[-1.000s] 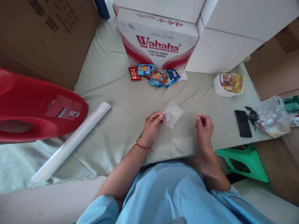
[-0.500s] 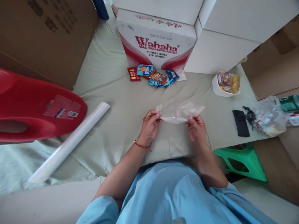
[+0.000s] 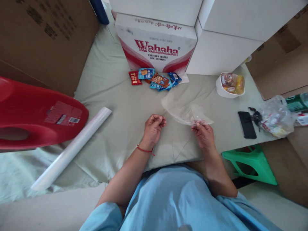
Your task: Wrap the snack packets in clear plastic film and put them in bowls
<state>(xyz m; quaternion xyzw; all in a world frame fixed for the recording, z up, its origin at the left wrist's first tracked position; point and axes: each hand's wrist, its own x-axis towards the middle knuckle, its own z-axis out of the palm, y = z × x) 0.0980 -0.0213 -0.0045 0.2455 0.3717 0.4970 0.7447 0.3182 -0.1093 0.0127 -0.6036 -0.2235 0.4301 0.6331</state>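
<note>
A clear, thin plastic bag (image 3: 179, 109) hangs over the cloth-covered table, its loose side spreading away from me to the left. Thumb and fingers of my right hand (image 3: 203, 130) pinch its near right edge. My left hand (image 3: 154, 126), wearing a ring and a red cord bracelet, is closed with thumb against fingers just left of the bag. Nothing shows in its fingertips, and a gap separates them from the film. Beyond the bag lies a pile of small snack packets (image 3: 160, 80), blue, brown and red.
A Wahaha carton (image 3: 157, 48) stands behind the packets. To the left are a red plastic jug (image 3: 43, 115) and a roll of clear film (image 3: 72, 149). On the right sit a white snack tub (image 3: 227, 93), a black phone (image 3: 247, 125), and a green stool (image 3: 250, 163) below.
My left hand has let go of the bag's left side, which has swung away from it. My right hand keeps its pinch. The view has shifted slightly.
</note>
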